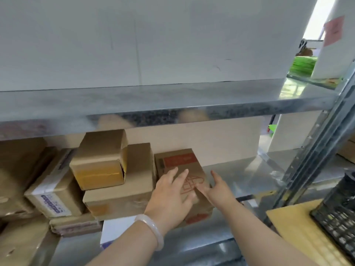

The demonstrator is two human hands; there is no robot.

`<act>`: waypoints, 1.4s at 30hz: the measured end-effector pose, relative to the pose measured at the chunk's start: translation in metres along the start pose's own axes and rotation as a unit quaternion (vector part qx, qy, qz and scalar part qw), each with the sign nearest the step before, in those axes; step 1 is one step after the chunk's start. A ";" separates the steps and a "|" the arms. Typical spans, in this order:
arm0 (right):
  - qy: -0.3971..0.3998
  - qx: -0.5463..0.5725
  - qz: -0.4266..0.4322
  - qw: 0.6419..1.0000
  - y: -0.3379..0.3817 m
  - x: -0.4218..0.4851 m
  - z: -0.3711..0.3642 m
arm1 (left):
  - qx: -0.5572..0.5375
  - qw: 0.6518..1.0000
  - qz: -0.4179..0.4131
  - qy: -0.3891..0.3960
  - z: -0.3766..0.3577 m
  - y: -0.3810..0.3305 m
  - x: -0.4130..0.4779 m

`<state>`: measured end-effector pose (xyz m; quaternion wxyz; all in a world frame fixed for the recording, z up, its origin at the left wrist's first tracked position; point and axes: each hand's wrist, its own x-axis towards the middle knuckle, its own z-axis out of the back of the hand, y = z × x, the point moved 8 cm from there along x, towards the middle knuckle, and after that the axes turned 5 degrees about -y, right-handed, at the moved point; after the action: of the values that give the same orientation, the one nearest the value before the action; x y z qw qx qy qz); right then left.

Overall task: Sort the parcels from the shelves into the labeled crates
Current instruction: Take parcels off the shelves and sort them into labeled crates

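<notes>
Single head-worn wide-angle view, set close to a grey galvanised-steel shelf rack [172,104], facing forward and down into its lower bay, centred on a brown cardboard box with red print [179,160], left hand [172,192] and right hand [217,191] reaching in from the bottom edge, black plastic lattice crate [338,214] clipped at the right edge.

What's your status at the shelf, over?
Both hands open: left hand flat on the red-printed box, right hand at its right edge. Box on the shelf, not lifted. Stacked cartons close on its left.
</notes>
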<state>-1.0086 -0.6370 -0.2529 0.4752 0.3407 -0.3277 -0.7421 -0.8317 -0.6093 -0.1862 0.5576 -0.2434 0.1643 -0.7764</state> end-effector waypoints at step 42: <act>-0.093 0.248 0.170 0.949 0.107 -0.361 -0.006 | -0.228 0.969 0.081 -0.057 0.192 0.029 -0.250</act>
<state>-0.8380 -0.3386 -0.0989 0.4622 0.3168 -0.5974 -0.5737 -0.6367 -0.3788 -0.0914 0.5570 -0.3933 0.3241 -0.6557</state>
